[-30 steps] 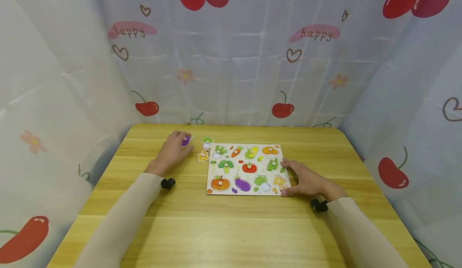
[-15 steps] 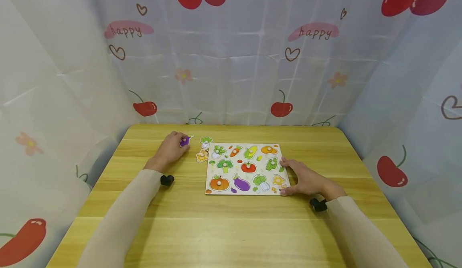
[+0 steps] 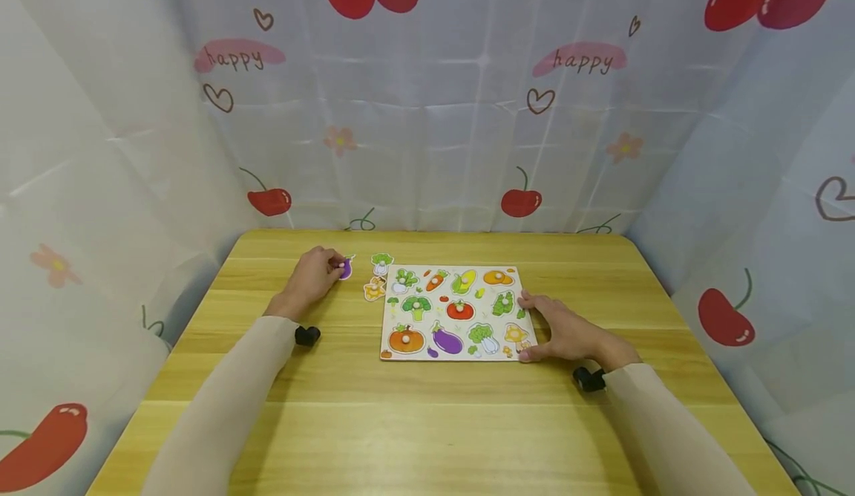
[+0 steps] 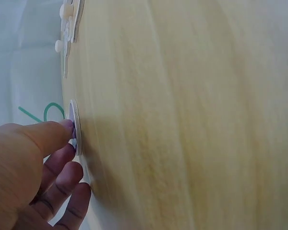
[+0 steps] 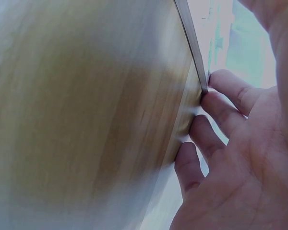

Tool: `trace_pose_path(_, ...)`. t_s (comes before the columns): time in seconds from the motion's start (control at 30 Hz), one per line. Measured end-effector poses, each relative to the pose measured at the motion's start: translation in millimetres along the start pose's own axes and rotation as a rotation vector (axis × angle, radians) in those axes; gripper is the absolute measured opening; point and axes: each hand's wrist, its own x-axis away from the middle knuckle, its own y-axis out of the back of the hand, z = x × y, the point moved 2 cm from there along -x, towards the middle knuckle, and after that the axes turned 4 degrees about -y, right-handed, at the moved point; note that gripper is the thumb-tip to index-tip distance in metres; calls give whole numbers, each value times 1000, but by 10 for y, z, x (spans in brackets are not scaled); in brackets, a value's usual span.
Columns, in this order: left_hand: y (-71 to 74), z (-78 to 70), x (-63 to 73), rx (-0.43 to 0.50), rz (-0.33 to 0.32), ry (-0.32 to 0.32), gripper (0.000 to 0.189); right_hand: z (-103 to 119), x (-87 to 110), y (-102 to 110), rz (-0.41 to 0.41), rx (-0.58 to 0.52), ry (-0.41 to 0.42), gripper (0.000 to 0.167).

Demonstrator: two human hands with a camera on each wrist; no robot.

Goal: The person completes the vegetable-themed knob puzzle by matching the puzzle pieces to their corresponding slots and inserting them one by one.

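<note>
My left hand [image 3: 310,281] pinches a purple eggplant puzzle piece [image 3: 346,269] between thumb and fingers, close over the table at the back left. Seen in the left wrist view, the eggplant piece stands tilted edge-on, its face partly hidden by the fingertips [image 4: 67,124]. The vegetable puzzle board [image 3: 437,310] lies flat in the middle, with a purple eggplant picture without a knob in its front row. At the board's right side rests my right hand [image 3: 568,330], thumb on the front corner and fingers spread along the edge.
A bok choy piece [image 3: 382,263] and a yellow mushroom piece [image 3: 375,289] lie just left of the board. Knobbed pieces such as a pumpkin [image 3: 406,341] and a tomato [image 3: 459,311] sit in the board. A printed curtain [image 3: 427,132] surrounds the wooden table [image 3: 427,429].
The left hand has turned the eggplant piece, so its stem points more upward in the head view and its knob end sits at the fingertips. My right hand and the board stay put.
</note>
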Motion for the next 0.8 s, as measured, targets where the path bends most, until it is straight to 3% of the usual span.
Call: trace_pose_path(0.8,5,91,43,53,-21,53,21,12,6,-8,4,-4,-10,115)
